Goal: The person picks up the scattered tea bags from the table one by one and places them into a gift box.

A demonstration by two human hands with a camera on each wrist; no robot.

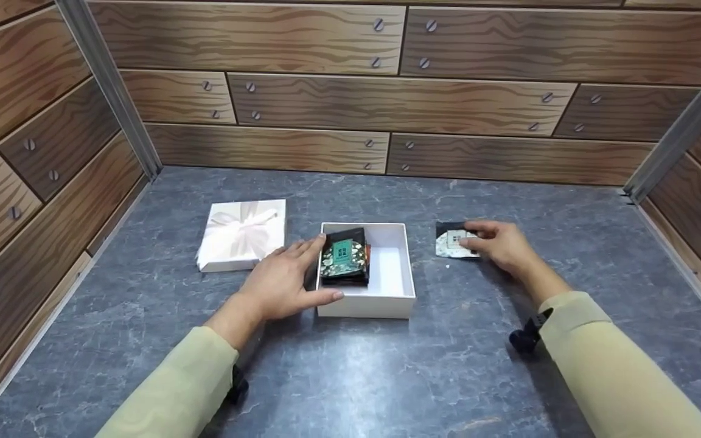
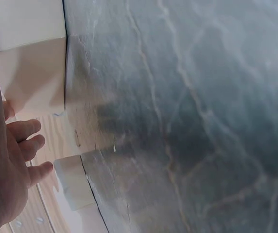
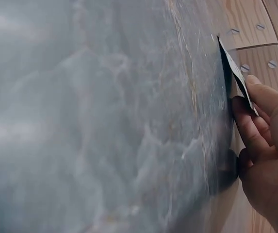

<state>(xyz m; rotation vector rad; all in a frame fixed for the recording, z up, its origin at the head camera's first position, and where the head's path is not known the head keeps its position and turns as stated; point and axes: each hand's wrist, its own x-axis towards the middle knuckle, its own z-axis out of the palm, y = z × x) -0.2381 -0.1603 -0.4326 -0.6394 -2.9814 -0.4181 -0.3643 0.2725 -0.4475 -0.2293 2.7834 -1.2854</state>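
Observation:
An open white box (image 1: 392, 304) stands on the table with a stack of dark, flower-printed packets (image 1: 342, 258) in its left half. The top packet bears a green label. My left hand (image 1: 282, 283) rests against the box's left side, fingers extended toward the rim and thumb near the front corner. In the left wrist view the fingers (image 2: 32, 148) are spread loosely beside the white wall. To the right of the box, my right hand (image 1: 498, 246) pinches a flat black-and-white packet (image 1: 451, 243) by its right edge. The right wrist view shows this packet (image 3: 235, 70) edge-on, between thumb and fingers, tilted off the table.
Left of the box lies a white lid (image 1: 244, 234) with a pale ribbon bow. A tiny white speck (image 1: 447, 266) lies below the held packet. Wood-patterned panels (image 1: 314, 97) enclose the grey marbled table (image 1: 350, 377) at the back and sides.

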